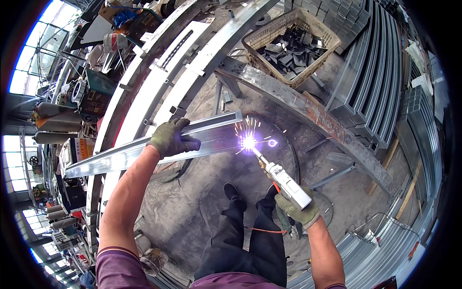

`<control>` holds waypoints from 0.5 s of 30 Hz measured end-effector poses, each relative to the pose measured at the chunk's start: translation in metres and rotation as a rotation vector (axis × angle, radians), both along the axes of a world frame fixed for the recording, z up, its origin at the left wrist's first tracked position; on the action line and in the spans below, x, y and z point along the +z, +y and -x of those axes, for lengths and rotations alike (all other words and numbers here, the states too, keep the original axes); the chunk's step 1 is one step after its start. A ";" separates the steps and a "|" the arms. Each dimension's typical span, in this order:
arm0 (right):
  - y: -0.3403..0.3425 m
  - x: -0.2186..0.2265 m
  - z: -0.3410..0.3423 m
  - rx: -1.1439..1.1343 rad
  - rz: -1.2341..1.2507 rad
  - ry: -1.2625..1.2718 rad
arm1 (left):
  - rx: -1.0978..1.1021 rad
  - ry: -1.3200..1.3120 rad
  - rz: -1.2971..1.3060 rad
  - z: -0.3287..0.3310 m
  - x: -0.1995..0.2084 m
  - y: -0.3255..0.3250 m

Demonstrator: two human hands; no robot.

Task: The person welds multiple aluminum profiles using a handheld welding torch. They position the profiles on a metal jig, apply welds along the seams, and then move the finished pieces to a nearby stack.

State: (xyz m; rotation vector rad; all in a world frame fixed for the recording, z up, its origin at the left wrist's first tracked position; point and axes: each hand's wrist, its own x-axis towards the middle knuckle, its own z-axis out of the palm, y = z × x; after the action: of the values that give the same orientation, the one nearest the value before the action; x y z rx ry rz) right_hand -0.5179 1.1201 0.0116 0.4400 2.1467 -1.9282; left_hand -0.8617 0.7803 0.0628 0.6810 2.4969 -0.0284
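Observation:
My left hand (172,138), in a green work glove, grips a long silvery steel channel (211,141) near its right end. The channel slants from the far left to the middle of the view. In my right hand (299,209), also gloved, is a white handheld welding gun (289,185) with an orange cable beside its body. Its narrow nozzle (260,156) points up and left at the channel's right end. A bright purple-white glow with flying sparks (249,141) hides the spot where nozzle and steel come together.
Long steel beams (192,79) form a rack on the left. A rusty beam (332,126) crosses on the right, below a yellowish plastic crate (332,41) of dark metal pieces. Stacked steel profiles (368,96) line the right side. Hoses lie on the concrete floor (192,207) near my feet.

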 end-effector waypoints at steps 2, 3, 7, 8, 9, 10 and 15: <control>0.000 0.000 0.000 0.015 -0.028 -0.005 | -0.003 0.001 0.000 0.000 0.000 0.000; 0.001 -0.003 -0.001 0.034 -0.064 0.007 | -0.005 0.002 -0.001 0.000 0.000 0.000; 0.000 -0.013 -0.007 0.045 -0.167 0.153 | 0.004 -0.011 0.023 0.000 0.002 0.004; -0.001 -0.010 -0.007 0.036 -0.132 0.114 | 0.002 -0.007 0.022 -0.001 0.002 0.003; -0.001 -0.007 -0.006 0.027 -0.096 0.075 | 0.000 -0.004 0.020 -0.001 0.003 0.003; 0.000 -0.004 -0.005 0.016 -0.063 0.035 | -0.003 -0.001 0.017 -0.001 0.003 0.003; 0.000 -0.010 -0.009 0.033 -0.056 0.026 | -0.011 0.016 -0.007 -0.002 0.000 0.001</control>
State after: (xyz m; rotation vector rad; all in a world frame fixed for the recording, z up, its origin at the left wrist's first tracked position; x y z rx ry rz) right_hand -0.5087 1.1202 0.0021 0.3893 2.2147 -1.8696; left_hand -0.8595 0.7808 0.0630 0.7001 2.5091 -0.0294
